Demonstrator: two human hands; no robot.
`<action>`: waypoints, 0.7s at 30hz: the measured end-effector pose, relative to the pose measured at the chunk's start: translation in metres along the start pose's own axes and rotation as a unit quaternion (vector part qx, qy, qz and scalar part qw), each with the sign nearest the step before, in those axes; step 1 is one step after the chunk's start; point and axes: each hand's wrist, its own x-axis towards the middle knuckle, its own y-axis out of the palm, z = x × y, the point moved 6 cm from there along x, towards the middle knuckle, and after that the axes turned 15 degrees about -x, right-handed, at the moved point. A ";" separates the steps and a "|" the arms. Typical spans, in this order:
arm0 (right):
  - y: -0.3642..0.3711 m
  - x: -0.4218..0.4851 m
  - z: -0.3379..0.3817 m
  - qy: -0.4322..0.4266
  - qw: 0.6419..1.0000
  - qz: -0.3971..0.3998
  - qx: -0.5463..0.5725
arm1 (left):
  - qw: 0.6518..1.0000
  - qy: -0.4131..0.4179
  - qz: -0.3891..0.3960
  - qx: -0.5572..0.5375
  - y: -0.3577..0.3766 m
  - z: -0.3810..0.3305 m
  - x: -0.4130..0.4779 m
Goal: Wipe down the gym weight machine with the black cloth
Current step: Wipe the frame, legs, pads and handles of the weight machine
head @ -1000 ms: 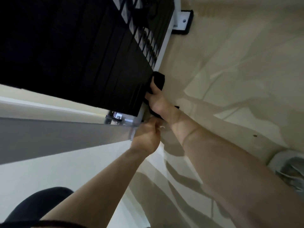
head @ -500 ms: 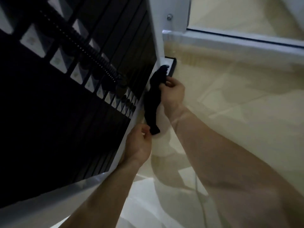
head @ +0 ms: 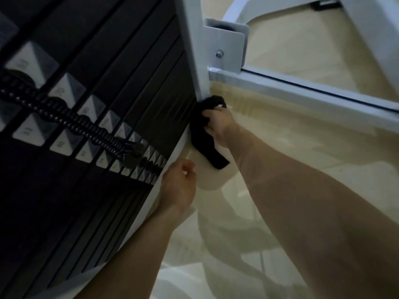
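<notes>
The black soft cloth [head: 201,134] is bunched in the right grip [head: 218,124], whose fingers and thumb are clenched around its upper part. The crumpled top of the cloth is pressed against the edge of the white metal post [head: 192,50] of the gym weight machine [head: 140,72], just beside the stack of black weight plates [head: 75,212]. The free end of the cloth hangs out of the grip, above the beige glossy floor [head: 302,152].

The left grip [head: 178,190] is near this free end but apart from it. Its fingers are loosely curled and it grasps nothing. It is close to the white post, but I cannot tell if it touches it.

A row of pale number labels [head: 67,87] runs across the plates, and a black coiled cord [head: 64,119] lies over them. A white bracket with one bolt [head: 224,46] sits beside the post, above a white base rail [head: 313,91] on the floor.
</notes>
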 end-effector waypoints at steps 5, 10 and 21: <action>-0.064 -0.029 0.037 -0.055 0.997 -0.023 -0.051 | 0.981 -0.050 -0.007 -0.186 0.014 -0.021 0.016; -0.119 -0.073 0.052 -0.014 0.985 0.087 -0.152 | 0.971 0.076 0.018 -0.225 0.048 -0.099 0.029; -0.228 -0.096 0.045 -0.148 0.911 -0.010 -0.385 | 0.964 0.150 0.145 -0.164 0.134 -0.172 0.022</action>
